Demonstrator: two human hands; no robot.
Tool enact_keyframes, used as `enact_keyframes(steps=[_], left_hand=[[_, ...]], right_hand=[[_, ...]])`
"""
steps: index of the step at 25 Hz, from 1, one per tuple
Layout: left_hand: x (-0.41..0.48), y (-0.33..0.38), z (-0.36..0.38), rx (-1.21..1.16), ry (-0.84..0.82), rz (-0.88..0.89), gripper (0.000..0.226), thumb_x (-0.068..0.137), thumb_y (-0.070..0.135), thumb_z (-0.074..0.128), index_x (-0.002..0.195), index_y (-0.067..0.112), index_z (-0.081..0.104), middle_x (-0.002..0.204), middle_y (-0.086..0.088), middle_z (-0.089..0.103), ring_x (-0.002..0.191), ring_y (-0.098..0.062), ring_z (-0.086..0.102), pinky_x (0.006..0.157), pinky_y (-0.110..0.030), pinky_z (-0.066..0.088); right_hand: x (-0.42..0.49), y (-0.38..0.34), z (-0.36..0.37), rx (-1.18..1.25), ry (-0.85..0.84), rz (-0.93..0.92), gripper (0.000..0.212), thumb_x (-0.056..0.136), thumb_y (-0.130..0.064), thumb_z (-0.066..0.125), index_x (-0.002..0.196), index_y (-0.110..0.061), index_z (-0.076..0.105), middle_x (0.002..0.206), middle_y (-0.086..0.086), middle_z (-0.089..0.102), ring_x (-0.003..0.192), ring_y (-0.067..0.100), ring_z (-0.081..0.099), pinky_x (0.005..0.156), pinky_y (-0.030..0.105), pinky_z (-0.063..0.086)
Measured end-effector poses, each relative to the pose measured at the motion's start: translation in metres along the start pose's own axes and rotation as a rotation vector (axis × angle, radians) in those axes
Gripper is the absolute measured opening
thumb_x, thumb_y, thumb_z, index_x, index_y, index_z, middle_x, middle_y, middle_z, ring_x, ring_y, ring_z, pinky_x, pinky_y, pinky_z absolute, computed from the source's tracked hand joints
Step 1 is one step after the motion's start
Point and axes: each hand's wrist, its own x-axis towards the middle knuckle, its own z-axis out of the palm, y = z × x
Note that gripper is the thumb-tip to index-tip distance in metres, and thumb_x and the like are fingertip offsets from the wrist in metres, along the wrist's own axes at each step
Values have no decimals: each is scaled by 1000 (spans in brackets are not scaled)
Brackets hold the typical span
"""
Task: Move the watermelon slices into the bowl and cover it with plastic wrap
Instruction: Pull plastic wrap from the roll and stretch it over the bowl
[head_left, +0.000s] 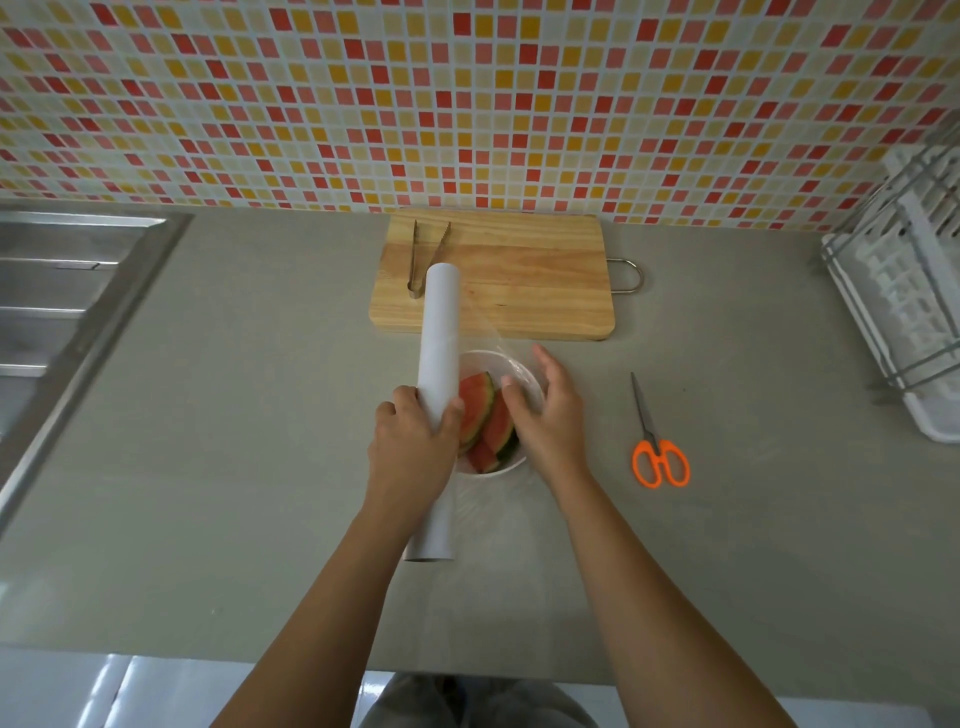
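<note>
While the left hand (415, 441) wraps closed around the middle of the roll (439, 364), the right hand (550, 415) lies open, fingers spread, palm down on the film (506, 358) stretched over the bowl (519, 371). From the head camera, the roll runs away from the person, its far end over the near edge of the board (519, 275) and its near end just beside the left forearm. A clear sheet of film runs from the roll's right side across the bowl's top; whether the right hand pinches it or only presses it, I cannot tell. The white bowl stands on the counter (234, 415) just in front of the board, between the two hands, and the slices (485, 421), red with green rind, lie inside it, partly hidden by the left hand. Tongs (427, 257) rest on the board's left part, touching it, partly behind the roll's far end. Scissors (655, 441) with orange handles lie on the counter to the right of the bowl, apart from it. A sink (67, 291) sits at the far left, and a white rack (904, 291) at the far right, both well apart from the bowl. Behind the counter rises a tiled wall (467, 93).
</note>
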Motion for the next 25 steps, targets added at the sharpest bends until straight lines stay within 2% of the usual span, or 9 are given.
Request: enact_keyframes(steps=[2,6,10,13,16,19,21,23,25], left_hand=[[0,-1,-1,14,-9,8,44,92,42,51,114,4,46,97,-7,45,82,-24,48,70,-35,40],[-1,0,1,24,-16,13,43,92,42,51,111,4,46,96,-8,46,81,-25,49,69,-36,40],[1,-2,1,5,-8,9,40,93,41,50,109,4,47,98,-9,48,80,-26,48,68,-34,38],[0,-4,3,-8,2,24,41,93,40,50,111,4,48,99,-8,48,81,-25,47,69,-34,38],[0,-6,4,-16,15,28,43,93,41,51,115,4,48,100,-6,47,83,-23,46,72,-33,37],[2,-8,4,-23,17,39,45,92,41,51,117,5,47,100,-5,46,83,-23,47,72,-34,39],[2,-9,5,-27,18,49,45,92,41,52,118,5,47,102,-7,49,84,-23,49,71,-34,41],[2,-10,4,-30,16,62,46,92,42,52,119,5,47,102,-7,49,84,-22,50,70,-34,41],[4,-11,4,-33,9,68,47,91,42,53,120,6,46,102,-5,48,84,-22,50,70,-33,41]], right_hand=[[12,-4,-5,-6,28,31,51,83,-30,66,130,-15,52,126,0,59,117,10,54,99,25,42],[27,-11,-13,-169,53,-62,21,81,-29,69,94,-13,72,89,1,73,84,12,68,79,27,53],[28,-10,-16,-266,65,-92,20,89,-26,60,87,-7,69,77,-2,66,70,11,58,62,19,37],[36,-4,-15,-173,42,182,24,91,-26,54,78,-7,61,72,-2,59,69,13,52,59,23,34],[44,-5,-13,135,-18,574,15,81,-13,61,78,1,65,68,8,62,61,19,56,56,26,42],[46,-5,-13,205,-50,736,8,73,-3,64,80,-3,69,71,10,67,58,23,61,53,28,48],[41,-2,-10,233,51,701,17,83,-5,57,96,-3,68,93,14,70,81,27,65,70,35,52],[30,3,-10,151,222,447,26,94,-16,45,115,-9,60,114,5,64,105,20,59,84,27,44],[15,4,-6,116,133,175,36,98,-31,35,128,-17,52,122,-10,54,113,5,49,91,18,35]])
